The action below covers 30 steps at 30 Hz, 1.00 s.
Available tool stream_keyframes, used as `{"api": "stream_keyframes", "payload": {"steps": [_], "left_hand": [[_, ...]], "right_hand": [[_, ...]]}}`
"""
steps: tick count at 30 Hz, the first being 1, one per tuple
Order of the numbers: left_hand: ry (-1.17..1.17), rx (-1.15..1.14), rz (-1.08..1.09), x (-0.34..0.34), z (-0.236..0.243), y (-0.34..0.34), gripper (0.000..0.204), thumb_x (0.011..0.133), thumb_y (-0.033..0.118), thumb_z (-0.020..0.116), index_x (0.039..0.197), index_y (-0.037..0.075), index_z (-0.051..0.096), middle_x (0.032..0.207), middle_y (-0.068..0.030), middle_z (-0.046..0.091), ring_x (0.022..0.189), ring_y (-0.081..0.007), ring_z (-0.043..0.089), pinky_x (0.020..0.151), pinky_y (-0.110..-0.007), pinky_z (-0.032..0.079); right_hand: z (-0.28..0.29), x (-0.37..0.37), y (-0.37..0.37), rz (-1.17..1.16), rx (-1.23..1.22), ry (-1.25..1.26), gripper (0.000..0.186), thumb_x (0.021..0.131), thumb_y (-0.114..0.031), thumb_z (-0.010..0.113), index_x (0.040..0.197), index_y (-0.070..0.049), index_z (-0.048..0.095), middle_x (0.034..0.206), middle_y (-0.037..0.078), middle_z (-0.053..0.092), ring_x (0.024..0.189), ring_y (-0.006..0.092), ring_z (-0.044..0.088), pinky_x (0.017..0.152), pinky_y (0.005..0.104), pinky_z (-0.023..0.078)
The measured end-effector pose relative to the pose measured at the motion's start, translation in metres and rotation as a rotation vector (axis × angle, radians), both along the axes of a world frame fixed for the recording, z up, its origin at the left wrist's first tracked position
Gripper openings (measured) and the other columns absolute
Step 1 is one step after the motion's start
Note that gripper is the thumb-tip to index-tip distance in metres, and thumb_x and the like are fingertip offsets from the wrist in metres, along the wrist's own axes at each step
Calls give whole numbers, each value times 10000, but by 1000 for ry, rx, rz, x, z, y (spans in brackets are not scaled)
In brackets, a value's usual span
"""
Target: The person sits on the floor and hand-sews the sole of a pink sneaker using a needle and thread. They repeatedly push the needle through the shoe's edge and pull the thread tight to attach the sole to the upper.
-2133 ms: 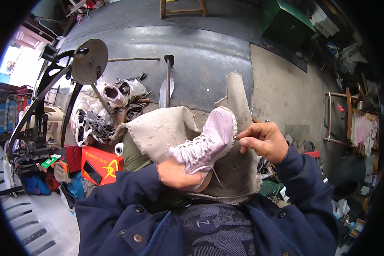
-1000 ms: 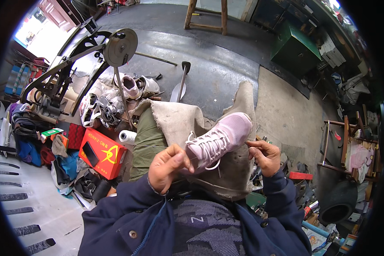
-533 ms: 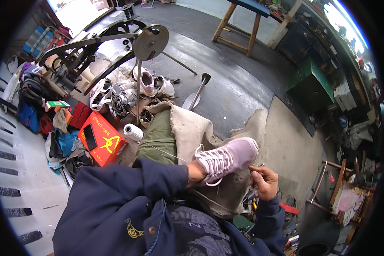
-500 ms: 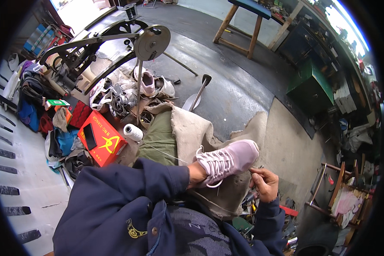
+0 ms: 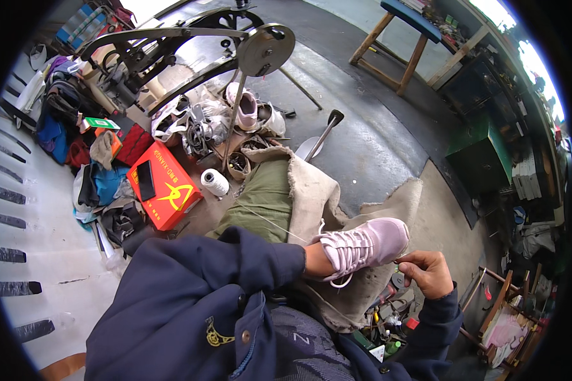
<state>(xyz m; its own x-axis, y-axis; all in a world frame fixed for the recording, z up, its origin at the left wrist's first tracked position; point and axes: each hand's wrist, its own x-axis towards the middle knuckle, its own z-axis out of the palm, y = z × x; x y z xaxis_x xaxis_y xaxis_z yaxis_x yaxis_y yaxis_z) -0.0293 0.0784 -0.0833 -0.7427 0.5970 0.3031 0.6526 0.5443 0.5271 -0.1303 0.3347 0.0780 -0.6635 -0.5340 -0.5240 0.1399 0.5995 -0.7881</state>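
Observation:
My left hand is in the opening of a pale pink laced sneaker, supporting it; its fingers are hidden by the shoe. My right hand pinches a small, thin item just below the toe's sole edge, too small to make out. Under the sneaker, a frayed beige cloth lies over my green-trousered leg. A white thread crosses that leg, near a white spool standing to the left.
An iron machine with a wheel stands front left, above piled shoes. A red box carries a dark phone. A stool stands at back; a green cabinet and wooden frames line the right.
Since one second ago, my left hand has gone from pinching beside the shoe into its opening. The shoe and right hand appear farther right and lower, and the view has turned.

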Motion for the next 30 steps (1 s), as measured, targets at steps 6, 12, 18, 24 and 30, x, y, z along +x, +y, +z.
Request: {"api": "stream_keyframes", "payload": {"steps": [6,12,18,24,30], "left_hand": [[215,10,53,-2,-20,7,427,976,161,478,1350,13,619,1317,-174,657,1218,-265,626,1082,-393,463],[-255,-59,-55,-34,-60,35,400,1016,126,416,1345,16,617,1280,-161,663,1178,-209,626,1051,-341,468],[230,220,197,-15,-48,19,349,1024,138,426,1279,83,658,1224,-80,672,1101,-151,618,1021,-291,472],[-257,144,85,-21,-12,15,407,1040,168,399,1391,50,568,1382,-170,605,1273,-223,578,1113,-349,423],[-232,1,108,-11,28,-2,464,1061,157,355,1483,34,504,1486,-176,559,1357,-228,542,1159,-362,389]], "right_hand": [[3,-7,-7,68,27,45,104,916,19,704,966,104,738,754,73,711,608,120,643,570,270,522],[-25,1,-2,-114,-144,21,140,925,-52,764,973,76,737,729,67,704,616,116,662,549,237,475],[-45,40,-17,-232,-120,342,127,985,-85,702,1030,34,710,718,48,679,597,85,578,544,229,421],[-40,35,-32,-70,9,591,125,905,-17,743,904,30,627,734,36,631,690,70,554,641,259,471],[-81,24,-28,-175,-65,625,284,840,-67,833,794,11,564,623,17,552,618,67,477,562,275,435]]}}
